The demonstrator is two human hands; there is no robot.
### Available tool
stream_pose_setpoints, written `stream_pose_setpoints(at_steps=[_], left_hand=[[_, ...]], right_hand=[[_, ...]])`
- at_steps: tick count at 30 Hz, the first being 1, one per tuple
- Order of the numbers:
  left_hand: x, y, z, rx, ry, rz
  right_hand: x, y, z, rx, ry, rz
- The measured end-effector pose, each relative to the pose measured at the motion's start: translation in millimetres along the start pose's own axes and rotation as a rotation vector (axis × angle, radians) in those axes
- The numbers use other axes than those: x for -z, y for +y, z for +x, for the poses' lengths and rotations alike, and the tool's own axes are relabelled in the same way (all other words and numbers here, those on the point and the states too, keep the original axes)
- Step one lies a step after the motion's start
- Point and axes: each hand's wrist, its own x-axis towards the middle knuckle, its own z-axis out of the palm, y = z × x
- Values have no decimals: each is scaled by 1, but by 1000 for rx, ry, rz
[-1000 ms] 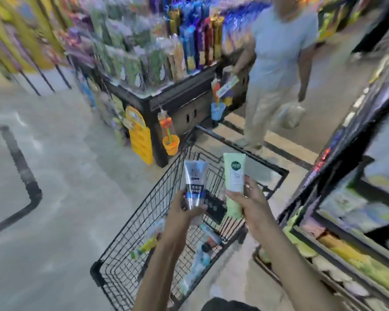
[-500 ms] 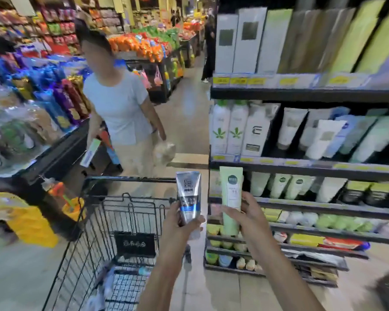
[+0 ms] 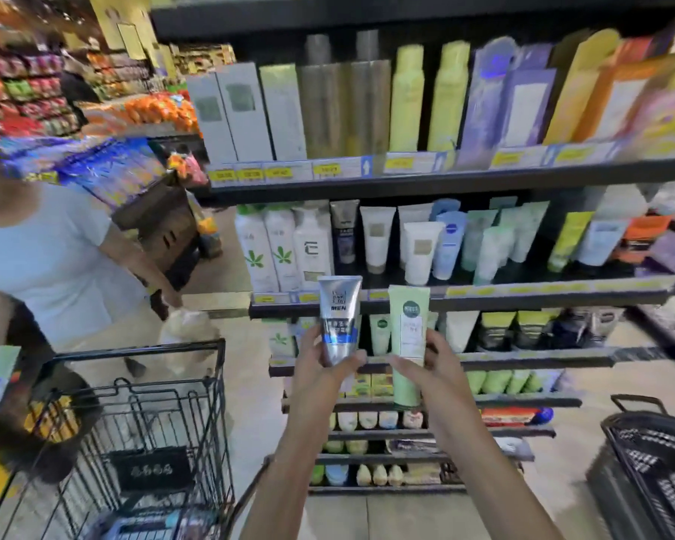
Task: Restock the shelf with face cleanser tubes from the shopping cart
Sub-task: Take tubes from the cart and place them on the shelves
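Observation:
My left hand [image 3: 320, 368] grips a silver and blue face cleanser tube [image 3: 339, 313] marked MEN, held upright. My right hand [image 3: 429, 368] grips a pale green face cleanser tube [image 3: 408, 337], also upright. Both tubes are raised in front of the black shelf [image 3: 484, 296], level with its third board, where more tubes stand. The black wire shopping cart [image 3: 141, 422] is at the lower left, with a few items blurred in its bottom.
A person in a light shirt [image 3: 43, 259] stands left of the cart, carrying a bag [image 3: 184, 329]. A black shopping basket [image 3: 655, 461] sits on the floor at the lower right. Shelves above hold boxes and bottles [image 3: 406, 99]; lower boards hold small packs.
The view has swung from the cart round to the shelf, now straight ahead and closer. Both hands kept their tubes and hold them a little higher against the shelf.

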Motion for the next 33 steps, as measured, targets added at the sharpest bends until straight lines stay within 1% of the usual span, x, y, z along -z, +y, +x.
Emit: stream_pose_setpoints(at_steps=[4,8,11,15,19,22,26,30,33], left_hand=[[-41,-1,20,0,92,0],[-69,5,38,-77,164,17],[-84,14,49,-147,229,33],[-93,18,69,-211,296,120],[-99,19,93,-264,334,212],[-101,17,113,-260,373,290],[-102,18,139,-268,354,349],[-102,16,158,-263,385,494],[-102,7,172,-240,395,526]], right_hand=[[36,-12,20,7,-25,-28],[59,-19,38,1,-60,-27],[68,-22,47,1,-78,-22],[71,-28,54,-1,-97,17],[71,-28,62,6,-72,16],[72,-26,68,12,-58,-10],[75,-23,75,26,-38,18],[82,-21,79,22,-40,28],[85,-21,81,25,-60,25]])
